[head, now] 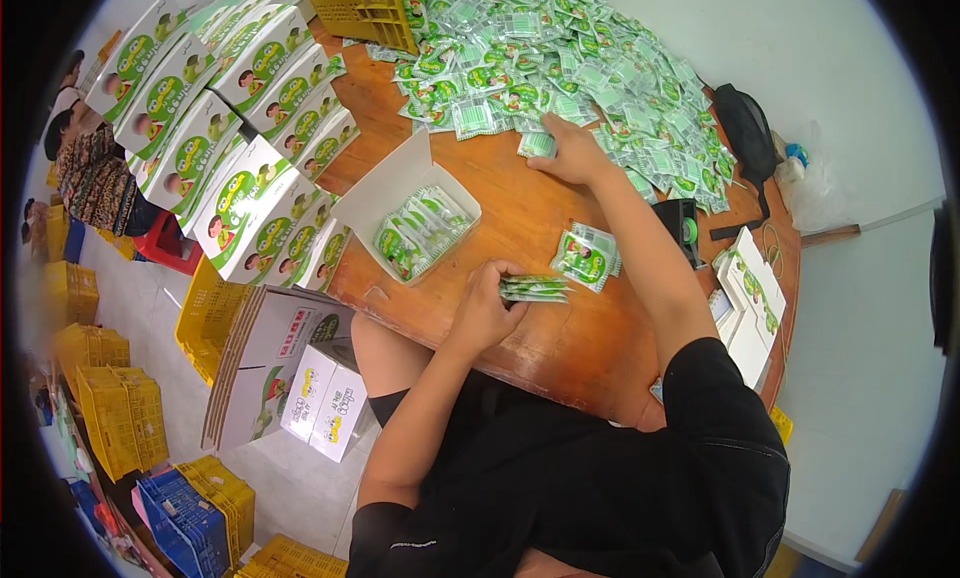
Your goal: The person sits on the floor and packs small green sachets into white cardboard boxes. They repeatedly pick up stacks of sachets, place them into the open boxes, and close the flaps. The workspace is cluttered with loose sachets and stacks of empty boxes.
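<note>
My left hand [484,308] holds a small stack of green-and-clear plastic packets [534,288] near the front edge of the wooden table [510,195]. My right hand [574,154] reaches to the near edge of a large heap of such packets [517,60], its thumb and fingers on one packet [538,145]. Left of my hands stands an open white carton [457,195] with a row of packets [424,229] inside. Between my arms, a couple of packets [585,255] lie overlapping on the table.
Printed cartons [247,195] are stacked at the left, beside a tilted yellow crate [360,11]. A tape dispenser [682,229], a black pouch [742,131] and flattened white cartons [750,300] lie at the right. Crates [120,413] and seated people [94,173] are beyond the table at left.
</note>
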Tool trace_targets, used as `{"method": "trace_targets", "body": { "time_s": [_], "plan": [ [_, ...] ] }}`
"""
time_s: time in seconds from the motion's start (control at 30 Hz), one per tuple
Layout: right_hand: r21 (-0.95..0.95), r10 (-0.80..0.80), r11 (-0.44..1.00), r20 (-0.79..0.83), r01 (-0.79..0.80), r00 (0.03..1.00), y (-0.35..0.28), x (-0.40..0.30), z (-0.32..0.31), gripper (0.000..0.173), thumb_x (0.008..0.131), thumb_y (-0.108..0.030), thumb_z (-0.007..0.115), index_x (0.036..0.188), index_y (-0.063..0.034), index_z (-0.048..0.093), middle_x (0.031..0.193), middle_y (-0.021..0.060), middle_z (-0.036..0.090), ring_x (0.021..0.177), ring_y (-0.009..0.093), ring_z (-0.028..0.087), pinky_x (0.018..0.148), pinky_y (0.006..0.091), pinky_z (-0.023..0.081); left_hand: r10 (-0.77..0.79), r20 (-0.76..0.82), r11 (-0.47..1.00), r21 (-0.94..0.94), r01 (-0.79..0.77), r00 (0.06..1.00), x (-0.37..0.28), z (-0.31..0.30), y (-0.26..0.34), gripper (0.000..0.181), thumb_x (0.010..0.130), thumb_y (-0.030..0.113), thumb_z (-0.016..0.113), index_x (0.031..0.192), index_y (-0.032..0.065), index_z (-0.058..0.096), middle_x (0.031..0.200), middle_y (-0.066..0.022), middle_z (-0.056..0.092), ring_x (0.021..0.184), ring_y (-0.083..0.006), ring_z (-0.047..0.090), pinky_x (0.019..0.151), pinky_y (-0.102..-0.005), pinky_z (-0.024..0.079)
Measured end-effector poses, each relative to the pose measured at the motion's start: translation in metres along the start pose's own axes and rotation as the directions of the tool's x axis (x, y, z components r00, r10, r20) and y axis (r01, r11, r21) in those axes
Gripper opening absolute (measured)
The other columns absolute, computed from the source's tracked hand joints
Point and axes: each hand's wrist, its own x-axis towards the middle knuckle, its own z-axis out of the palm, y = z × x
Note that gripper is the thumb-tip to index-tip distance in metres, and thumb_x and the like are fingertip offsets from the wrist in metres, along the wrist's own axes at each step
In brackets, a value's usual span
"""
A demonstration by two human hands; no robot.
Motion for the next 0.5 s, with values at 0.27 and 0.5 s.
{"method": "trace_targets", "body": {
  "time_s": [0.27, 0.5],
  "plan": [
    [0.07, 0.138, 0.986, 0.141, -0.149, 0.98, -0.016, -0.036, -0.038, 0.042, 0.096, -0.027, 0.07, 0.131, -0.0044, 0.067, 0.098, 0.021, 0.075, 0.091, 0.04, 0.073, 0.082, 0.0527, 0.057, 0.05, 0.021, 0.996, -0.078, -0.048, 0.999, -0.003, 0.004, -0.007, 0.054, 0.077, 0.009, 0.092, 0.121, 0.0038, 0.061, 0.106, -0.0135, 0.072, 0.096, -0.0323, 0.073, 0.086, -0.0423, 0.057],
    [0.165, 0.515, 0.815, 0.232, -0.555, 0.825, -0.022, -0.101, -0.086, 0.037, 0.097, -0.016, 0.062, 0.132, -0.0052, 0.065, 0.089, 0.0244, 0.074, 0.084, 0.044, 0.073, 0.076, 0.0554, 0.057, -0.01, 0.339, 0.999, -0.045, 0.027, 0.941, 0.023, -0.006, 0.006, 0.045, 0.077, 0.018, 0.093, 0.112, 0.0055, 0.067, 0.119, -0.0131, 0.069, 0.115, -0.0341, 0.066, 0.105, -0.0502, 0.047]
  ]
}}
